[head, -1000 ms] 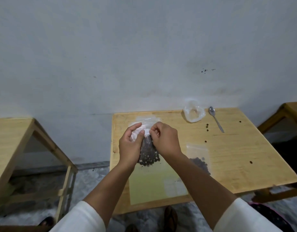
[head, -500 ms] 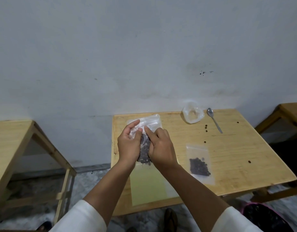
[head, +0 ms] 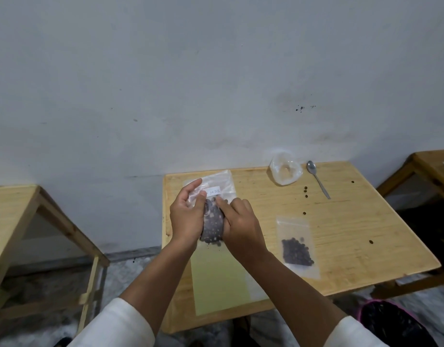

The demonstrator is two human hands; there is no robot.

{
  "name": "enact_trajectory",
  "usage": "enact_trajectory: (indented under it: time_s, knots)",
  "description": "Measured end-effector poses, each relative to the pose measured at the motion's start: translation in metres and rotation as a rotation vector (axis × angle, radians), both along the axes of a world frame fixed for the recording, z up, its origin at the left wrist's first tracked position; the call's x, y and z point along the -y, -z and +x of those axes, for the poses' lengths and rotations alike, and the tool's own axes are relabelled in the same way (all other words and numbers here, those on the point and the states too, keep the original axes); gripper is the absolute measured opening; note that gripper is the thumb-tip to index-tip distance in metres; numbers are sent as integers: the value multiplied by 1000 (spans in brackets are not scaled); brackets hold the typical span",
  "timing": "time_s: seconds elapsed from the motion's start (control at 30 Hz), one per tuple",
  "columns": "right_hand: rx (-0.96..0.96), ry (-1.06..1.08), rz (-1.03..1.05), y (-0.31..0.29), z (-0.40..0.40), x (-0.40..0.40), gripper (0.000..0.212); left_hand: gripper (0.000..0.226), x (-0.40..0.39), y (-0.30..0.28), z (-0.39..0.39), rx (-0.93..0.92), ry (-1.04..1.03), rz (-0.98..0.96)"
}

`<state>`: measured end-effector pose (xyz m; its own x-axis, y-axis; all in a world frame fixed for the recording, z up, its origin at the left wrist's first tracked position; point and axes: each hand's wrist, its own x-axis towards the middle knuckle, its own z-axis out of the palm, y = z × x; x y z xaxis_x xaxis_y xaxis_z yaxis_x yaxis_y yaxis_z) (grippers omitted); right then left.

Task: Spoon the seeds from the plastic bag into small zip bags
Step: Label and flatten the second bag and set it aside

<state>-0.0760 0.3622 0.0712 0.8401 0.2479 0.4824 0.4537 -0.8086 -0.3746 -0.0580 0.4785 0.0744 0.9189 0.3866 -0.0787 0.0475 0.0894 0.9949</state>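
Both hands, left hand (head: 187,216) and right hand (head: 241,221), grip a filled zip bag (head: 212,221) (sealing it, probably); second filled bag (head: 297,246) lies near the desk's (head: 353,234) front edge, plastic bag (head: 285,171) looks emptied.

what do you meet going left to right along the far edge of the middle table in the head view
clear zip bag of dark seeds with a white label → crumpled clear plastic bag → metal spoon

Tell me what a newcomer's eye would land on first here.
First, both hands, left hand and right hand, gripping a zip bag of dark seeds over the wooden table. Next, a second filled zip bag lies flat to the right. At the far edge, a spoon rests beside a crumpled plastic bag.
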Motion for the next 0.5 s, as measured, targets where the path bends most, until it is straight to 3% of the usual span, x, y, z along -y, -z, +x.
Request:
enact_trajectory:
  time_s: [0.1, 0.2, 0.33, 0.5]
  knots:
    - [-33, 45, 112, 3, 16, 9, 28, 29, 1, 8, 12, -33, 5, 10]
    - [-87, 79, 237, 12, 34, 20, 30, 33, 1, 14, 29, -59, -5, -17]
    - [-496, 41, 447, 18, 60, 31, 39, 35, -3, 22, 57, -109, 59, 16]
    - [-637, 195, 513, 41, 99, 37, 39, 40, -2, 43, 82, -246, 110, 191]
